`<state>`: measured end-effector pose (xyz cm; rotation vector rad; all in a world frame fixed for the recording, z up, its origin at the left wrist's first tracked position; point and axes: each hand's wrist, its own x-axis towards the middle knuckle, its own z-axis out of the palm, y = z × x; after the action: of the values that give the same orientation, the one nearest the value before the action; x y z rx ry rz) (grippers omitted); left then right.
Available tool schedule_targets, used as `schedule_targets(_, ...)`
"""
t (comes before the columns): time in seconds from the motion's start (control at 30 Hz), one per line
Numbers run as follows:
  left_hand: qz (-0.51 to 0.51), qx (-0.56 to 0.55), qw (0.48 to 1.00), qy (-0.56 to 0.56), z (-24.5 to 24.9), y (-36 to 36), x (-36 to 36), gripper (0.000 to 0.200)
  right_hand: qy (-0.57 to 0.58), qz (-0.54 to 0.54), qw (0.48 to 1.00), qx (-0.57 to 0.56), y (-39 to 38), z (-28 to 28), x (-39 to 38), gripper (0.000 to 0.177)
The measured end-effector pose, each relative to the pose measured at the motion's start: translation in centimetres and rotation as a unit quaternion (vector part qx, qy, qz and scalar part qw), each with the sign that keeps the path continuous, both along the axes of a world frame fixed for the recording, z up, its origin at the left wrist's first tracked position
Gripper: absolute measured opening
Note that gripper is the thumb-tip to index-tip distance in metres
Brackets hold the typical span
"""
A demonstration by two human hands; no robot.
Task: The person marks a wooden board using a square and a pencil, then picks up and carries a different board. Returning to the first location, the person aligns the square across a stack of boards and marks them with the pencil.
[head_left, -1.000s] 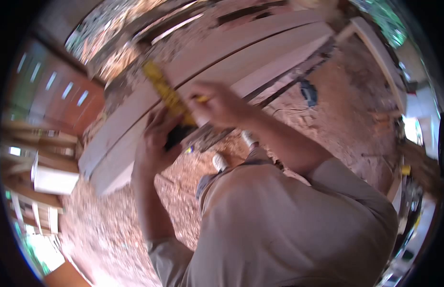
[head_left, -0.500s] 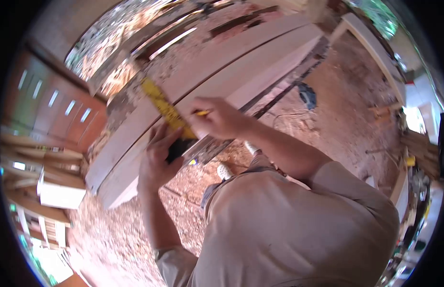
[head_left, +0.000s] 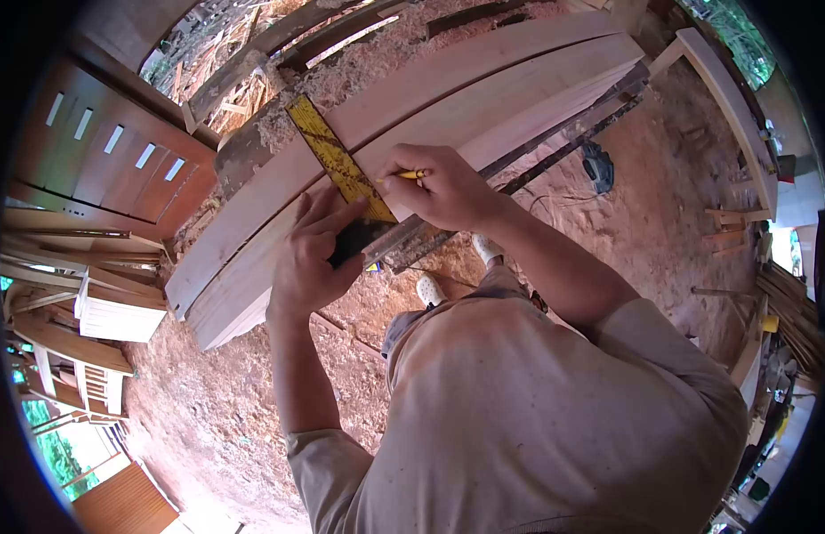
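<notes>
A try square with a yellow, dark-stained blade (head_left: 321, 140) lies across two long wooden boards (head_left: 510, 78) set side by side with a narrow gap. My left hand (head_left: 307, 258) grips its black stock (head_left: 357, 238) against the near board's edge, fingers reaching over the lower blade. My right hand (head_left: 448, 191) is closed round a yellow pencil (head_left: 416, 174). The pencil's point end is by the blade's right edge on the near board; whether it touches the wood is too small to tell.
Dark rails (head_left: 563, 133) run under the boards. Wood shavings (head_left: 377, 64) lie behind them. A dark power tool (head_left: 597, 167) rests on the dirt floor to the right. Slotted wooden panels (head_left: 119, 147) stand at the left, and a wooden frame (head_left: 728, 116) at the right.
The view has shifted, so boards and hands appear higher and farther right. My right hand has turned the pencil towards the blade's edge. My left hand keeps hold of the square.
</notes>
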<state>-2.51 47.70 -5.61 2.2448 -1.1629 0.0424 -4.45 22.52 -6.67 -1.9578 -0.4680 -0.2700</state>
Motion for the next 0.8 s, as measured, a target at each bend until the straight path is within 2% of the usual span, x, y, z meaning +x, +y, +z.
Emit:
schedule_targets(0.37, 0.005, -0.009, 1.000, -0.006, 0.2, -0.1, -0.1, 0.021, -0.020, 0.001, 1.000, -0.019, 0.3, -0.1, 0.1, 0.011)
schedule_targets(0.53, 0.008, -0.009, 1.000, -0.004, 0.2, -0.1, -0.1, 0.023, -0.065, -0.023, 0.995, -0.072, 1.0, -0.1, 0.4, 0.009)
schedule_targets(0.67, 0.015, -0.018, 1.000, -0.002, 0.1, -0.1, -0.2, 0.030, -0.055, -0.021, 0.994, -0.090, 1.1, 0.3, 0.4, 0.010)
schedule_targets(0.73, 0.018, -0.019, 1.000, -0.001, 0.3, -0.1, -0.3, 0.031, 0.026, 0.026, 0.997, -0.070, 0.5, 0.9, 0.1, 0.011)
schedule_targets(0.8, 0.022, -0.019, 1.000, -0.003, 0.7, -0.1, -0.3, 0.033, 0.010, 0.022, 0.998, -0.054, 0.7, 0.5, 0.5, 0.012)
